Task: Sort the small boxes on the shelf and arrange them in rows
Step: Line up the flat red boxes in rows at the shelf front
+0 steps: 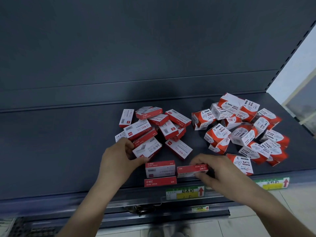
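Note:
On the dark shelf [68,142] lies a loose heap of red-and-white staple boxes [153,125] in the middle. A heap of red-and-white paper clip boxes [242,130] sits to its right. My left hand [119,156] grips a staple box [147,149] at the heap's near edge, thumb under it and fingers on its left end. My right hand [213,170] holds another staple box [191,170] on its long edge near the shelf front. Two staple boxes [159,173] stand in a line beside it, one behind the other.
Price labels with red arrows [185,192] hang on the shelf's front rail, another label [273,183] further right. The shelf's back panel rises behind the heaps. A lower shelf edge [153,214] and floor tiles show below. A pale wall lies at far right.

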